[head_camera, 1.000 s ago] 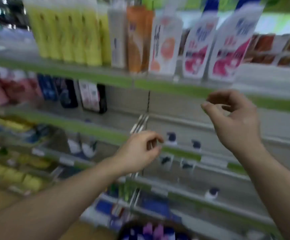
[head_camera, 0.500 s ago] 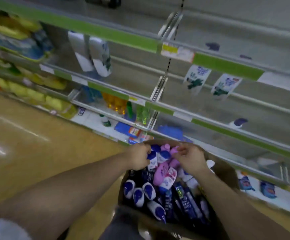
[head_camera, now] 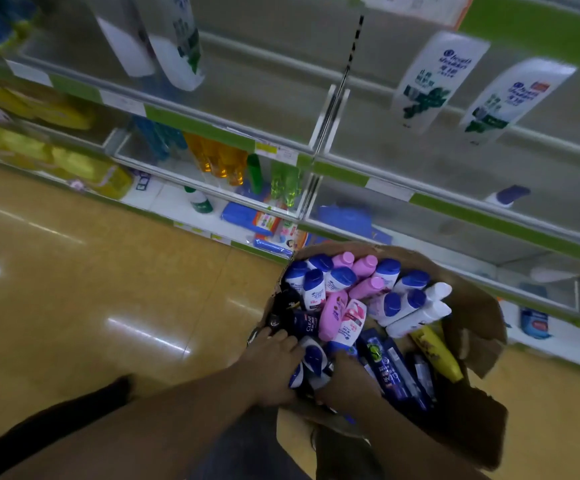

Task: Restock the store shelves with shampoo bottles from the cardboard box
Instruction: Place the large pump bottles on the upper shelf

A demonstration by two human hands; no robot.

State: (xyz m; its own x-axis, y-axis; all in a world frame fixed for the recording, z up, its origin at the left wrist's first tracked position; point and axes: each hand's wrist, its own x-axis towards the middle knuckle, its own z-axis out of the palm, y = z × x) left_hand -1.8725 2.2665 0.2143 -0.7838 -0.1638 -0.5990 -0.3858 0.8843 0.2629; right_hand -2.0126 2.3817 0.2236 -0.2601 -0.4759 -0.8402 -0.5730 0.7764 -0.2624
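The open cardboard box (head_camera: pixel 472 317) stands on the floor in front of the shelves, full of small shampoo bottles: white ones with blue caps (head_camera: pixel 340 278), pink ones (head_camera: pixel 331 311), dark blue tubes (head_camera: pixel 385 368) and a yellow one (head_camera: pixel 435 351). Both hands are at the box's near end. My left hand (head_camera: pixel 271 367) curls its fingers round a white bottle with a blue cap (head_camera: pixel 312 358). My right hand (head_camera: pixel 347 379) is beside it, with its fingers buried among the bottles and hidden.
Green-edged shelves (head_camera: pixel 454 209) run behind the box and are mostly bare. Two tall white shampoo bottles (head_camera: pixel 427 81) stand at upper right, two more (head_camera: pixel 174 43) at upper left. Orange and green bottles (head_camera: pixel 226 161) fill a lower shelf. Glossy tan floor (head_camera: pixel 91 289) lies to the left.
My view dropped from the upper shelves to the box. Both hands came down from the shelf into the box, then moved from its far end to its near end.
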